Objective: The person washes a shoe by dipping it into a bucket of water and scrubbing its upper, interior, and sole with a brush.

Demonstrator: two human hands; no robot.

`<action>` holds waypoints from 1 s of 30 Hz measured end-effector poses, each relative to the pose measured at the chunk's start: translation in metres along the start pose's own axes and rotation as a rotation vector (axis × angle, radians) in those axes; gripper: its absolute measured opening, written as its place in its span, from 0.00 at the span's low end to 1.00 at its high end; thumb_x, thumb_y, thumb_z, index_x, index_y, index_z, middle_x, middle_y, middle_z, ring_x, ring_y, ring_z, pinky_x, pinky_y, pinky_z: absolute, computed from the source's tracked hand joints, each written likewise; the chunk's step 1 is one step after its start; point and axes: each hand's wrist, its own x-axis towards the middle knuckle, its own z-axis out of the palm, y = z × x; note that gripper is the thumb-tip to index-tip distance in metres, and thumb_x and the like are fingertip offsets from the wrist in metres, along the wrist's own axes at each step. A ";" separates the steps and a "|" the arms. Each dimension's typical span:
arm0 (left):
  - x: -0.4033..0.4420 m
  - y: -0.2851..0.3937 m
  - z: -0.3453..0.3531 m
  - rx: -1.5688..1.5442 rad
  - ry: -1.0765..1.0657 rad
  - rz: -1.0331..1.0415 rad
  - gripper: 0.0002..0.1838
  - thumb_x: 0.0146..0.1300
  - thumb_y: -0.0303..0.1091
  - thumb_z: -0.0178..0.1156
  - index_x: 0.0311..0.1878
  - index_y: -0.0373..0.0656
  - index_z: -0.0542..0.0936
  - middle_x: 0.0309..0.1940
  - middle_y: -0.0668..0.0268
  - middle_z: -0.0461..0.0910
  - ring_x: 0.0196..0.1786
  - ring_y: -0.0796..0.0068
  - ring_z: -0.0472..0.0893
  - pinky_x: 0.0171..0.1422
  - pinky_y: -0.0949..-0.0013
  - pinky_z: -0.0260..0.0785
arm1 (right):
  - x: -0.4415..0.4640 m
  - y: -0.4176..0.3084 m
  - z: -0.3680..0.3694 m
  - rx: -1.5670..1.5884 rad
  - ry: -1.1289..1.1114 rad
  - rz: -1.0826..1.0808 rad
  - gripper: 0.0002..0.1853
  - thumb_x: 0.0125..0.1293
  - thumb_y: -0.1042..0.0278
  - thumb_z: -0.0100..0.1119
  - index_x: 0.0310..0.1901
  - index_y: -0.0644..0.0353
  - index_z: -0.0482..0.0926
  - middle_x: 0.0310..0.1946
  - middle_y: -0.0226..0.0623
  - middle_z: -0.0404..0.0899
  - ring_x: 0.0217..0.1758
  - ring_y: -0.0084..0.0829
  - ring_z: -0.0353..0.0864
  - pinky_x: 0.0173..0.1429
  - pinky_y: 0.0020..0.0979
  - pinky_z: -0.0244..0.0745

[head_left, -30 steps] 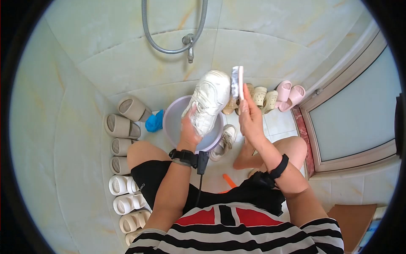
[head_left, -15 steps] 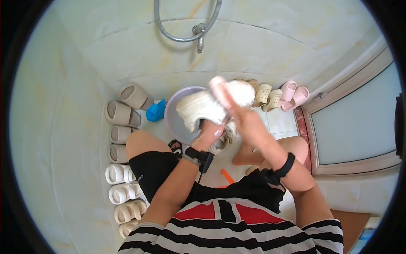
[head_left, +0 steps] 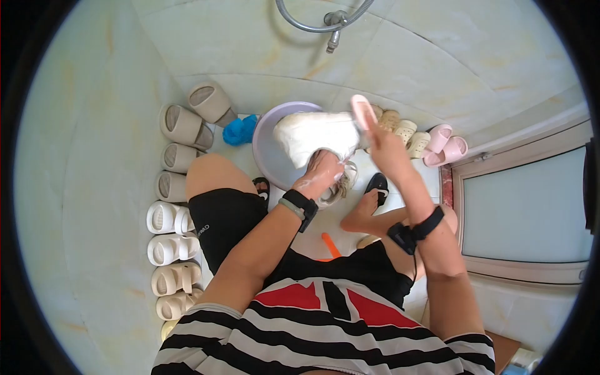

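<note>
A white shoe (head_left: pixel 315 132), turned sideways, is held over a pale purple basin (head_left: pixel 265 150). My left hand (head_left: pixel 323 172) grips it at its opening, with some fingers hidden inside; white suds show on the hand and wrist. My right hand (head_left: pixel 389 150) is closed round the handle of a pink brush (head_left: pixel 362 112), whose head is beside the right end of the shoe. Another shoe (head_left: pixel 342 185) stands on the floor by the basin, partly hidden behind my left hand.
Beige slippers (head_left: pixel 181 124) and white slippers (head_left: pixel 165 217) line the left wall. A blue bundle (head_left: pixel 240 130) lies beside the basin. Beige clogs (head_left: pixel 417 144) and pink slippers (head_left: pixel 447 150) stand at the right. A shower hose (head_left: pixel 306 26) hangs above; an orange object (head_left: pixel 330 245) lies between the legs.
The white shoe has turned from toe-up to sideways in my left hand. My right hand has swung the brush across the shoe and back to its right end. The view has shifted.
</note>
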 end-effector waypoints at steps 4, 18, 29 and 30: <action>0.004 -0.057 0.052 0.018 0.183 0.408 0.12 0.60 0.32 0.55 0.41 0.34 0.81 0.42 0.46 0.81 0.47 0.49 0.80 0.53 0.54 0.69 | -0.023 -0.085 0.015 -0.042 -0.309 -0.161 0.32 0.63 0.71 0.50 0.70 0.54 0.59 0.27 0.59 0.77 0.31 0.56 0.80 0.38 0.49 0.74; -0.003 -0.032 0.032 -0.274 0.164 0.115 0.11 0.56 0.29 0.51 0.31 0.35 0.82 0.32 0.42 0.79 0.39 0.42 0.79 0.47 0.52 0.71 | -0.024 -0.075 0.007 -0.177 -0.399 -0.185 0.36 0.61 0.75 0.50 0.72 0.54 0.54 0.33 0.57 0.79 0.33 0.54 0.81 0.37 0.50 0.74; -0.026 -0.018 0.043 -0.118 0.592 0.427 0.15 0.60 0.31 0.52 0.45 0.34 0.81 0.44 0.41 0.78 0.52 0.46 0.78 0.60 0.58 0.69 | -0.029 -0.071 0.020 -0.073 -0.230 -0.219 0.31 0.60 0.72 0.51 0.68 0.55 0.63 0.23 0.57 0.77 0.28 0.55 0.80 0.34 0.50 0.75; -0.005 -0.023 0.029 0.098 0.215 0.205 0.15 0.58 0.31 0.54 0.46 0.34 0.80 0.46 0.41 0.78 0.53 0.45 0.77 0.60 0.57 0.68 | -0.019 -0.053 0.017 -0.172 -0.231 -0.098 0.30 0.62 0.71 0.51 0.68 0.55 0.63 0.24 0.57 0.78 0.29 0.55 0.80 0.35 0.50 0.75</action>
